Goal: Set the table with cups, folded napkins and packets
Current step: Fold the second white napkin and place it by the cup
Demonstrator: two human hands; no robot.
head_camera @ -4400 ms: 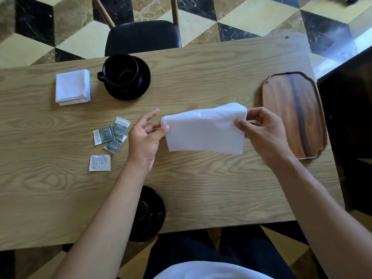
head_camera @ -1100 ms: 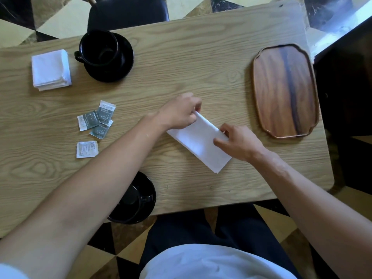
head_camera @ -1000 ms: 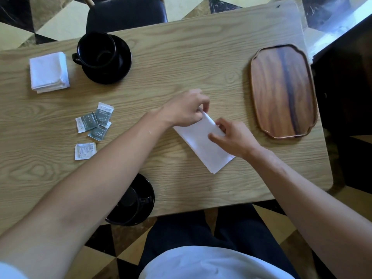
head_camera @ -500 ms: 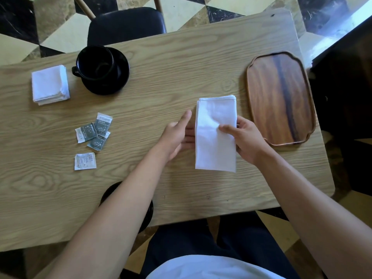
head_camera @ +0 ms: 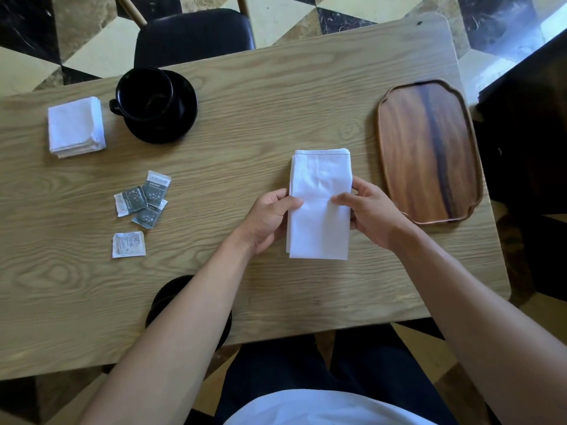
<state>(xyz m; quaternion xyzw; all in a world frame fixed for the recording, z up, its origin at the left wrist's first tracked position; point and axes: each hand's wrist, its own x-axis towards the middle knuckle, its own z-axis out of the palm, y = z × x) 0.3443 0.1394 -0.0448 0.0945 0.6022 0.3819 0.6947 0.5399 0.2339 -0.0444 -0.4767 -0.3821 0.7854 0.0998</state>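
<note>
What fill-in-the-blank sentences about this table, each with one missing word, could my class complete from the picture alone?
1. Both hands, left hand and right hand, grip the long white ____ at its middle.
2. The black cup stands on a black ____.
3. The wooden tray on the table holds ____.
4. Of the four packets, ____ lie in a cluster and one lies apart, nearer the person.

Missing words: napkin; saucer; nothing; three

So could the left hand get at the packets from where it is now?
Probably yes: bare table lies between the left hand and the packets, but it is pinching the napkin and would need to let go first.
</note>
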